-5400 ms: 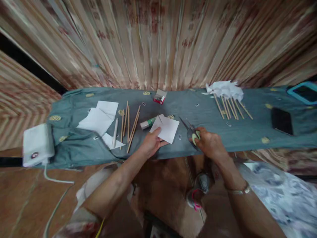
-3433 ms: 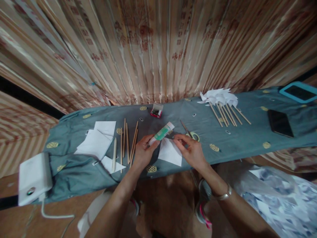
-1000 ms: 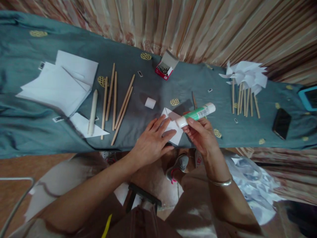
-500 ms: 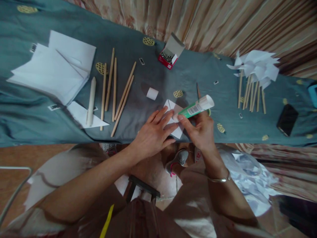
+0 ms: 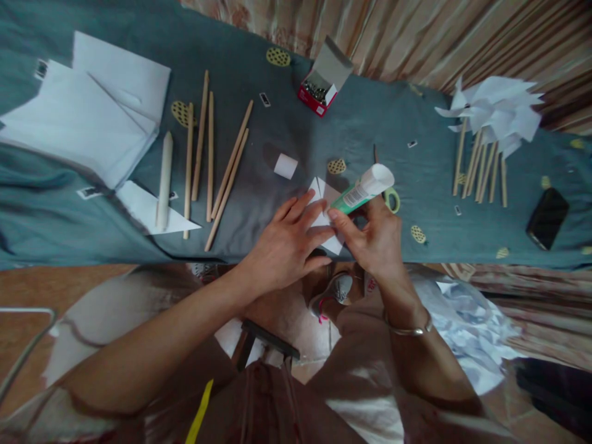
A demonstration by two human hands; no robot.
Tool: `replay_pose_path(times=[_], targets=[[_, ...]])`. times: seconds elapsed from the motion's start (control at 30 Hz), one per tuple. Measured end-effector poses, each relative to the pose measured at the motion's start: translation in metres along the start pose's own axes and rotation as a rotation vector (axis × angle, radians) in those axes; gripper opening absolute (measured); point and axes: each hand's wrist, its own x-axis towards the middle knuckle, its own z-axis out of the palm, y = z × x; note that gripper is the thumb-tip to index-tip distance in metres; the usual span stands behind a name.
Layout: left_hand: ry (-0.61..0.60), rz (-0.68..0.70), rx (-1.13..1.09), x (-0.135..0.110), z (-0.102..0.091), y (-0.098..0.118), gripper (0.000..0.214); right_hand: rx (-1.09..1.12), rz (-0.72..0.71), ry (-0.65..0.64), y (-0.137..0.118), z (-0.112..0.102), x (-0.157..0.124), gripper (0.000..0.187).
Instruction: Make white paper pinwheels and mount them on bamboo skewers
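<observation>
White paper point(image 5: 319, 189) lies at the near edge of the teal cloth point(image 5: 370, 117), pressed down by the left hand point(image 5: 287, 246), whose fingers are spread flat on it. The right hand point(image 5: 377, 237), touching the left, grips a green glue stick point(image 5: 363, 189) between thumb and fingers. The stick's tip is on the paper and its body tilts up to the right. A scissors handle point(image 5: 392, 198) peeks out just behind it. A white cap point(image 5: 285, 166) sits just beyond the paper. Further left lie wooden sticks point(image 5: 210, 154) and loose sheets point(image 5: 87, 117). Farther back stands an open red box point(image 5: 319, 92), with pinwheels point(image 5: 497, 111) and a phone point(image 5: 547, 217) at the right.
</observation>
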Motion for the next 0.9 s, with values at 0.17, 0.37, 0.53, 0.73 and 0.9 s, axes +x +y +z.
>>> replay_pose_path(times=[0.17,0.37,0.53,0.73,0.9], targets=[[-0.005,-0.010,-0.004,0.001,0.000,-0.001,0.042,0.026,-0.003,-0.031,-0.004,0.000,0.001,0.034],[-0.010,-0.013,-0.023,0.001,-0.001,-0.001,0.038,0.040,-0.044,-0.067,-0.011,-0.003,0.004,0.027],[-0.020,-0.017,-0.022,0.001,-0.002,-0.001,0.039,-0.002,-0.084,-0.100,-0.011,-0.005,0.003,0.022],[-0.021,-0.016,-0.029,0.000,0.000,-0.002,0.039,0.018,-0.091,-0.109,-0.007,-0.007,0.000,0.026],[-0.022,-0.015,-0.034,-0.001,0.000,-0.002,0.038,0.046,-0.076,-0.108,-0.004,-0.008,-0.003,0.031]])
